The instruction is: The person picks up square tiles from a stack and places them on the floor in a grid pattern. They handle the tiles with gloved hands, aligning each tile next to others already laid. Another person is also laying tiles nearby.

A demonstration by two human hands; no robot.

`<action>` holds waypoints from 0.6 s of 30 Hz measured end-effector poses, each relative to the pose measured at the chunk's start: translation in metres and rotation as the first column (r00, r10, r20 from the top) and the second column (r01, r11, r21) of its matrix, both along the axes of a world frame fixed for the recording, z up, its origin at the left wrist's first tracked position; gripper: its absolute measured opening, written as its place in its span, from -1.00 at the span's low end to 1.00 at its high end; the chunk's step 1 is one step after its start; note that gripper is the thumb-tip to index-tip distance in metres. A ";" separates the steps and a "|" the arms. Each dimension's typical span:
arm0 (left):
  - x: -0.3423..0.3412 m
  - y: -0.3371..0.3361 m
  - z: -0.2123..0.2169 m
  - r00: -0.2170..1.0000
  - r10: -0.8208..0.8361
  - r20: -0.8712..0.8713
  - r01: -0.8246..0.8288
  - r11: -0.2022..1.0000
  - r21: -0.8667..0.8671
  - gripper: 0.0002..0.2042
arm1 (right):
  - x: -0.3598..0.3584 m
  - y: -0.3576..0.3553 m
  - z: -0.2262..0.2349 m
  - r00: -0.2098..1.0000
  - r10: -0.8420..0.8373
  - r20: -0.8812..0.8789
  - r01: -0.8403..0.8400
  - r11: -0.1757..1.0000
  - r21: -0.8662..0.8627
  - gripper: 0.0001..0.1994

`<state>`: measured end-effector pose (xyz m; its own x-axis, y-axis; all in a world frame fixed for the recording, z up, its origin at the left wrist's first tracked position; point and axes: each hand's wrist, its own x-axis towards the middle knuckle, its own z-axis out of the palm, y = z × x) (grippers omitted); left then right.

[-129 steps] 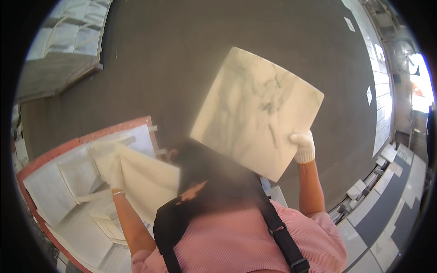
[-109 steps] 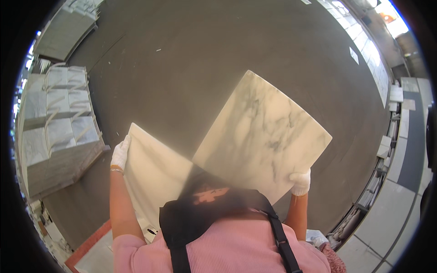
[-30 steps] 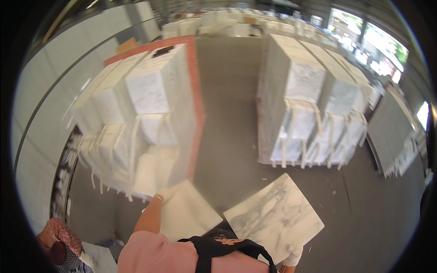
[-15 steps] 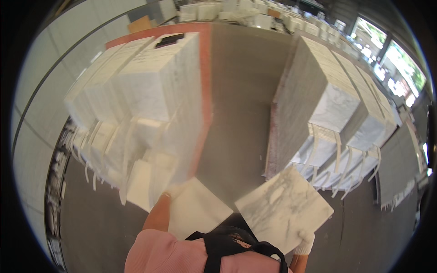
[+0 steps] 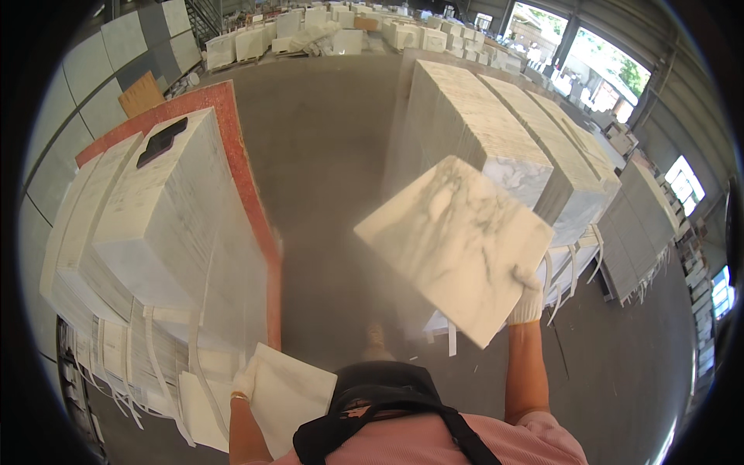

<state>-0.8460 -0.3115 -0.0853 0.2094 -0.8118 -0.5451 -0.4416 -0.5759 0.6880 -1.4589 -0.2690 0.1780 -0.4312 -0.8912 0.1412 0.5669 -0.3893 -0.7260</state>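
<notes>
A square white marble tile with grey veins [image 5: 457, 248] is held out ahead of me, tilted, before the right-hand stack. Its lower right edge is gripped by my right hand [image 5: 527, 296], in a white glove, with the arm stretched forward. Low at the left, my gloved left hand [image 5: 245, 380] grasps the left edge of a paler, faintly veined marble tile [image 5: 297, 387]. That tile hangs close to my body, and part of its lower edge is cut off by my clothing. My left fingers are partly hidden at the tile's edge.
Tall stacks of marble tiles with white straps stand at left [image 5: 167, 232] and right [image 5: 496, 116], with dark floor [image 5: 318, 155] between. A red board edge [image 5: 256, 201] borders the left stack, which carries a dark object [image 5: 161, 142]. More pale tiles [image 5: 203, 407] lean beside my left hand.
My right hand has lifted the veined tile forward and up toward the right stack. The left hand still holds its tile, now lower and farther left in view. My view has swung right.
</notes>
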 end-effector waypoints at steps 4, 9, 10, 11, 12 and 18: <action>-0.008 -0.036 -0.002 0.975 0.115 0.190 -0.135 0.986 0.096 -0.06 | -0.081 -0.114 0.033 0.994 0.101 0.034 -0.096 0.988 -0.117 -0.43; -0.041 -0.083 0.015 0.964 0.174 0.200 -0.177 0.984 -0.003 -0.02 | -0.189 -0.279 0.076 0.999 0.005 0.038 -0.001 0.994 -0.113 -0.50; -0.047 -0.089 0.017 0.965 0.205 0.164 -0.206 0.978 -0.013 -0.01 | -0.207 -0.308 0.083 1.000 -0.018 -0.007 0.017 0.990 -0.138 -0.50; -0.053 -0.096 0.016 0.964 0.221 0.150 -0.221 0.975 -0.015 -0.01 | -0.223 -0.340 0.091 0.997 -0.039 -0.063 0.029 0.986 -0.166 -0.50; -0.058 -0.100 0.014 0.961 0.239 0.139 -0.241 0.971 -0.006 -0.01 | -0.238 -0.370 0.097 0.995 -0.089 -0.050 0.081 0.987 -0.138 -0.50; -0.080 -0.111 0.009 0.894 0.401 0.201 -0.377 0.915 -0.146 -0.07 | -0.309 -0.510 0.111 0.965 -0.262 -0.003 0.261 0.963 -0.065 -0.63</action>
